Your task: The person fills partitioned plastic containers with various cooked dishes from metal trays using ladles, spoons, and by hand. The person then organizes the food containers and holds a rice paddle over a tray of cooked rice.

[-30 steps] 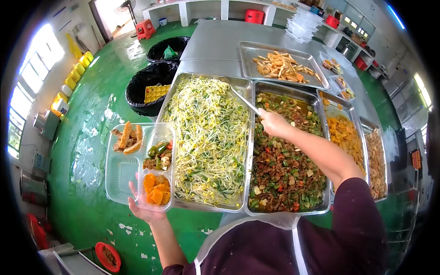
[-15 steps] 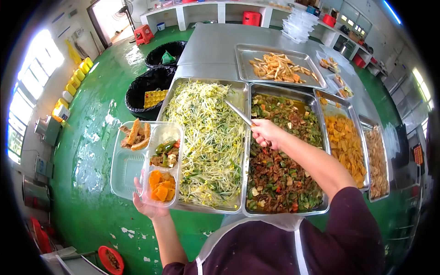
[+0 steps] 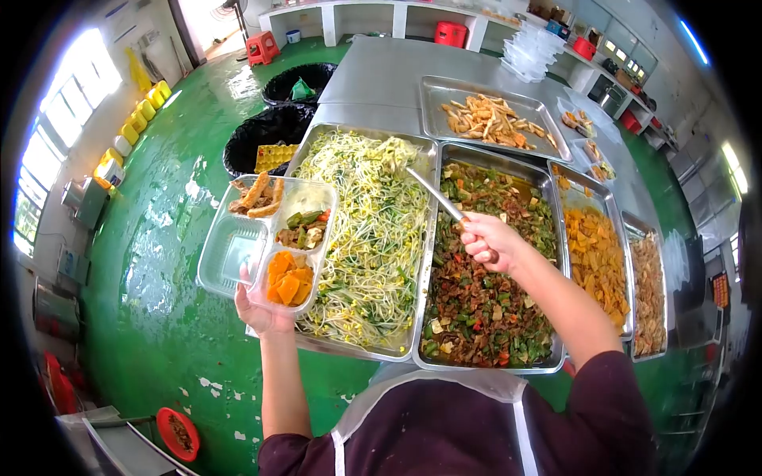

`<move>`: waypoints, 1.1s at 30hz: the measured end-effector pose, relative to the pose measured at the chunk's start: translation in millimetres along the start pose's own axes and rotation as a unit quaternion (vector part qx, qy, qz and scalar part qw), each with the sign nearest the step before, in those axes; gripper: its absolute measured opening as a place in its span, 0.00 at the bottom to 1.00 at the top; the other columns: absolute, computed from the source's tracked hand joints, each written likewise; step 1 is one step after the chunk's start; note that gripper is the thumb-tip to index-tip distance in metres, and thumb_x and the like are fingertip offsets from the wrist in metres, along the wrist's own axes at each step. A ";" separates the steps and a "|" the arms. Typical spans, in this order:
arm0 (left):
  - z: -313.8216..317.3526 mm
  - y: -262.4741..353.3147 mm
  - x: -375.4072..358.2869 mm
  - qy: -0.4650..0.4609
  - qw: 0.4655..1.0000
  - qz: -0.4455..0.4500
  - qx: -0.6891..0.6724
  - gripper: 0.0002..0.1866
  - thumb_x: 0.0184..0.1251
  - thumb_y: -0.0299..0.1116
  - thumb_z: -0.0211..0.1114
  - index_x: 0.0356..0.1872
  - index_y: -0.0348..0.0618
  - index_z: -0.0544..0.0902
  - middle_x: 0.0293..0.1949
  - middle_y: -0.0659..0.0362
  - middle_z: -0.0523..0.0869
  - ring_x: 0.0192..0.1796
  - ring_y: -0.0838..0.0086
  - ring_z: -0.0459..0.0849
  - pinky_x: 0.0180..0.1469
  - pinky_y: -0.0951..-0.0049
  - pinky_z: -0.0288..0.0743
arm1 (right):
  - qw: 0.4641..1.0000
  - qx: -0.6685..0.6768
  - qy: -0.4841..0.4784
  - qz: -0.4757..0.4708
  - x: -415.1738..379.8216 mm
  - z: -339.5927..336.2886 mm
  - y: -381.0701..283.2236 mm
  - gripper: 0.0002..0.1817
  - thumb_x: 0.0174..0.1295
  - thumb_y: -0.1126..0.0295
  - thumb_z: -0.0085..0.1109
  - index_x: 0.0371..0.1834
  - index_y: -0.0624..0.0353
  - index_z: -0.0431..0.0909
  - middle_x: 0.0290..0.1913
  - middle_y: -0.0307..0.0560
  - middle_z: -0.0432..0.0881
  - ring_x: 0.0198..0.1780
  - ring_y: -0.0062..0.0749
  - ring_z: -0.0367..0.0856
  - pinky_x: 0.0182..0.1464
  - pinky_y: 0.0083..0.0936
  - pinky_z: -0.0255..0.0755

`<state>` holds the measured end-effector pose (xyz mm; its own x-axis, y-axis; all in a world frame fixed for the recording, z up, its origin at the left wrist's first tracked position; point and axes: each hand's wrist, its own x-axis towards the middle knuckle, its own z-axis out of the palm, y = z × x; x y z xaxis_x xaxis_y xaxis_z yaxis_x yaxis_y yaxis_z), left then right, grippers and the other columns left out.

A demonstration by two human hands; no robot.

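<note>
My left hand (image 3: 263, 308) holds a clear plastic meal box (image 3: 205, 266) from below at its near side, over the left edge of the bean sprout tray. The box has fried pieces, a mixed pepper dish and orange chunks in separate compartments; its near-left compartment is empty. My right hand (image 3: 494, 242) is closed around a long metal-handled serving utensil (image 3: 436, 195). The utensil's head is hidden among the bean sprouts (image 3: 361, 230), where a clump bunches at the tray's far right. Below my right hand lies a tray of meat and green peppers (image 3: 484, 317).
Trays of yellow-orange chunks (image 3: 595, 262), shredded food (image 3: 647, 293) and fried strips (image 3: 492, 123) surround the middle. Stacked clear boxes (image 3: 530, 51) and filled boxes (image 3: 595, 163) sit on the metal table (image 3: 373, 75). Black-lined bins (image 3: 246, 151) stand left, on the green floor.
The meal box in my left hand has moved away from my body and up. My right hand has shifted slightly right with the utensil; sprouts now bunch at its head. The camera view has shifted.
</note>
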<state>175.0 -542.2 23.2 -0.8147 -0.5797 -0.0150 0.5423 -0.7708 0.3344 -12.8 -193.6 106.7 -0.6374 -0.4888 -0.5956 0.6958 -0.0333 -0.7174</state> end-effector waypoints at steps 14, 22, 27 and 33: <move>25.7 -41.6 27.9 0.087 0.996 -0.012 0.031 0.35 0.52 0.45 0.66 0.61 0.49 0.63 0.62 0.50 0.68 0.64 0.48 0.67 0.65 0.40 0.57 | 0.999 0.017 0.010 -0.031 -110.4 16.7 -31.7 0.21 0.69 0.73 0.42 0.65 0.52 0.58 0.25 0.35 0.66 0.17 0.10 0.59 0.12 0.06 0.54; 3.8 -86.8 54.8 0.060 0.991 -0.122 -0.016 0.36 0.50 0.48 0.66 0.58 0.38 0.66 0.58 0.48 0.72 0.61 0.50 0.70 0.65 0.46 0.60 | 0.996 0.048 -0.039 -0.071 -162.8 53.3 -8.1 0.27 0.69 0.73 0.43 0.71 0.51 0.53 0.26 0.36 0.67 0.15 0.11 0.60 0.10 0.08 0.58; 48.3 -98.3 35.3 0.049 0.986 -0.159 -0.008 0.36 0.51 0.48 0.65 0.56 0.33 0.67 0.56 0.48 0.74 0.60 0.50 0.70 0.65 0.49 0.61 | 0.995 -0.060 0.027 -0.071 -151.3 59.5 37.7 0.31 0.67 0.77 0.43 0.73 0.47 0.50 0.24 0.35 0.67 0.15 0.12 0.59 0.11 0.09 0.57; 49.4 -110.4 40.5 0.071 0.989 -0.131 0.010 0.34 0.50 0.45 0.67 0.59 0.51 0.66 0.58 0.51 0.72 0.61 0.50 0.69 0.65 0.44 0.60 | 0.792 -0.541 0.161 -0.231 -130.6 18.7 100.4 0.32 0.63 0.74 0.48 0.72 0.54 0.53 0.30 0.46 0.74 0.24 0.33 0.74 0.31 0.32 0.72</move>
<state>72.0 -467.6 32.3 -0.8890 -0.3928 -0.2353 0.3110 -0.8952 0.3192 146.5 -149.4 119.2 -0.9140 -0.3892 -0.1149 -0.2174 0.7087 -0.6712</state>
